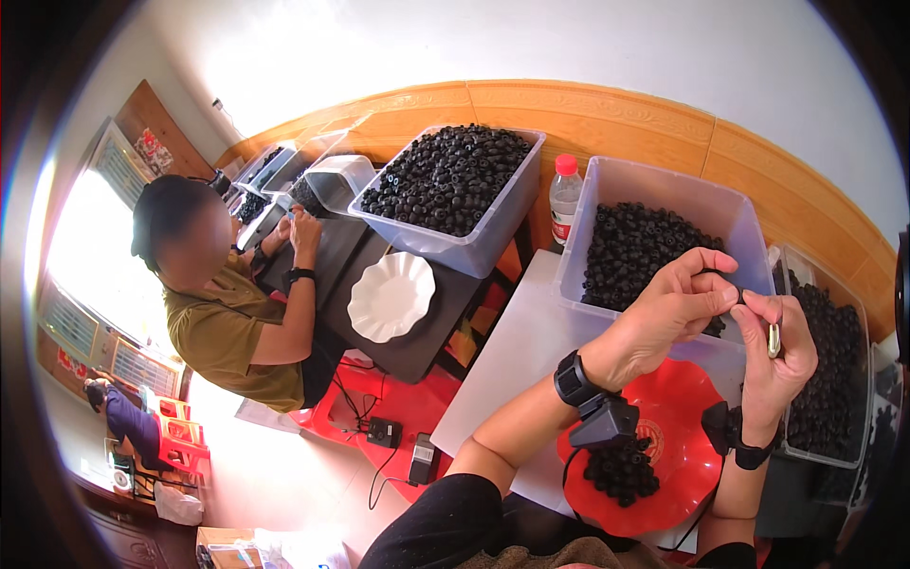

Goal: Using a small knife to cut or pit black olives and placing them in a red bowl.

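My left hand [675,308] and my right hand [775,353] meet above the near wall of a clear plastic bin [607,180] full of small black ring-shaped parts. Between the fingertips of both hands sits one small black ring [732,287]. My right hand also holds a small metal piece [773,339] against its palm. Below my wrists lies a red scalloped plate [684,417] with a pile of black rings [621,469] on it. Both wrists wear black bands with small devices.
A second clear bin [834,379] of black parts stands at the right. Another full bin [450,180] and a white scalloped plate [391,296] rest on a dark table at the left, where another person in an olive shirt [223,332] works. A red-capped bottle [565,194] stands between the bins.
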`<control>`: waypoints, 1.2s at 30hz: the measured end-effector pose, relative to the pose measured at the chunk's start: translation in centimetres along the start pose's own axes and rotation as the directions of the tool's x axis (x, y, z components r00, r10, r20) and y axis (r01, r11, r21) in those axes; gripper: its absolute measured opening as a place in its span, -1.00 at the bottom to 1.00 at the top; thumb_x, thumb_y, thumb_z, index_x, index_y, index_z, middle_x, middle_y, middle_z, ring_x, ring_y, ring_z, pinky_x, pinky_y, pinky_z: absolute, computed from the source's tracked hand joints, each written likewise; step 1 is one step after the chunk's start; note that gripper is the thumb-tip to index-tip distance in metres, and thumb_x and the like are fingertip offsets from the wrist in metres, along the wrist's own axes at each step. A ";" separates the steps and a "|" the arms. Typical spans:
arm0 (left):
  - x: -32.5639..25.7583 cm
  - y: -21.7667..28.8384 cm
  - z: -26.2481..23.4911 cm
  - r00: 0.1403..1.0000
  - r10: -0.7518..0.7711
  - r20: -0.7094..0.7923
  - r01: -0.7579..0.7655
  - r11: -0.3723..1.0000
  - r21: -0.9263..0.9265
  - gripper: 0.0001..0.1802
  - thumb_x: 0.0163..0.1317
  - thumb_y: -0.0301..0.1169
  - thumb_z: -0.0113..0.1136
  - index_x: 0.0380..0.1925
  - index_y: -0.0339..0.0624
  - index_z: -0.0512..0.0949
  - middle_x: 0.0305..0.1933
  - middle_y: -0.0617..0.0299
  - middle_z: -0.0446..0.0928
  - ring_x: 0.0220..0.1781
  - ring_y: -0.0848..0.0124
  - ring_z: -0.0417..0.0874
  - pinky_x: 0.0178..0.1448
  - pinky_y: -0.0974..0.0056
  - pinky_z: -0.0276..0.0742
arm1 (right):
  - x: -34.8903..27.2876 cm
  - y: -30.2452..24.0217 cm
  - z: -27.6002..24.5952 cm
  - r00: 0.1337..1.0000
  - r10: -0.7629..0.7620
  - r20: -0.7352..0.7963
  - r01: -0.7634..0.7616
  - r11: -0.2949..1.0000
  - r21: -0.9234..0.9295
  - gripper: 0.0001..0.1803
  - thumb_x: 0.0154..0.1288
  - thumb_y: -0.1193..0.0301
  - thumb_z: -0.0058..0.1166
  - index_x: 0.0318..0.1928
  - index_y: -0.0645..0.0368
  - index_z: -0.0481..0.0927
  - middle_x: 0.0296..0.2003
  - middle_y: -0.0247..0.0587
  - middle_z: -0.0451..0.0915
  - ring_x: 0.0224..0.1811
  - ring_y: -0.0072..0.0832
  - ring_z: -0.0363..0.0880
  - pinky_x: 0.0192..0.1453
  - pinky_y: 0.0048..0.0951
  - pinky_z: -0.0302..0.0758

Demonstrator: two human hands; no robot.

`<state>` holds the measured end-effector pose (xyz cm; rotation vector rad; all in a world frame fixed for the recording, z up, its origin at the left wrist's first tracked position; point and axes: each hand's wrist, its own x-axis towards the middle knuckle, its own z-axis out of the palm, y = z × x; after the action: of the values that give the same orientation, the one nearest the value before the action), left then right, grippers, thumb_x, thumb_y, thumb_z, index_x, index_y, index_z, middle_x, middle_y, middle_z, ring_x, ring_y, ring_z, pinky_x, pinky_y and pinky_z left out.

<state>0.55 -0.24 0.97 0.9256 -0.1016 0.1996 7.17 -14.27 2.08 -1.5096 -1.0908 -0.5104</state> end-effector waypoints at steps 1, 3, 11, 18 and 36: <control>0.0 0.0 -0.1 1.000 0.000 -0.003 0.000 1.000 0.000 -0.67 0.28 -0.48 0.12 0.03 -0.12 0.33 -0.41 0.50 0.46 -0.60 0.79 0.15 -0.58 0.59 -0.04 | 0.0 0.1 0.0 1.000 -0.010 0.003 0.010 1.000 -0.009 -0.80 0.01 0.68 0.30 -0.33 0.28 0.58 -0.42 -0.28 0.54 -0.41 -0.55 0.46 -0.31 -0.59 0.38; -0.1 0.1 -0.2 1.000 -0.019 -0.004 0.018 1.000 -0.014 -0.66 0.28 -0.47 0.13 0.04 -0.12 0.34 -0.40 0.51 0.46 -0.62 0.78 0.13 -0.59 0.59 -0.05 | 0.0 0.0 0.1 1.000 0.002 0.008 -0.002 1.000 -0.001 -0.80 0.01 0.68 0.30 -0.34 0.27 0.57 -0.42 -0.29 0.53 -0.41 -0.57 0.44 -0.32 -0.60 0.37; -0.4 -0.1 -0.1 1.000 -0.010 -0.006 0.010 1.000 -0.020 -0.66 0.28 -0.44 0.15 0.04 -0.11 0.37 -0.36 0.52 0.47 -0.64 0.77 0.11 -0.59 0.57 -0.06 | -0.2 -0.2 0.3 0.999 0.032 -0.012 -0.031 0.999 0.017 -0.79 0.01 0.68 0.29 -0.39 0.23 0.52 -0.43 -0.33 0.51 -0.42 -0.63 0.40 -0.34 -0.63 0.33; -0.3 -0.1 -0.3 0.999 0.045 -0.028 -0.045 0.999 -0.001 -0.67 0.28 -0.45 0.13 0.05 -0.14 0.40 -0.39 0.51 0.44 -0.62 0.76 0.14 -0.57 0.58 -0.01 | -0.5 0.4 0.5 0.994 0.105 0.005 -0.105 0.992 0.076 -0.82 0.06 0.64 0.27 -0.34 0.24 0.53 -0.49 -0.37 0.51 -0.48 -0.68 0.38 -0.38 -0.63 0.34; -0.4 0.8 -1.1 0.992 0.088 -0.094 -0.092 0.995 -0.038 -0.79 0.25 -0.58 0.07 -0.10 -0.22 0.49 -0.18 0.06 0.59 -0.68 0.71 0.13 -0.59 0.57 0.06 | 0.4 -0.4 -1.0 0.985 0.099 0.140 -0.096 0.995 -0.023 -0.74 0.17 0.30 0.26 -0.36 0.25 0.54 -0.64 -0.23 0.43 -0.66 -0.44 0.39 -0.57 -0.48 0.31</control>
<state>0.00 1.06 0.84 0.8693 -0.0623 0.3227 7.30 -15.12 2.84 -1.6241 -1.1168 -0.3496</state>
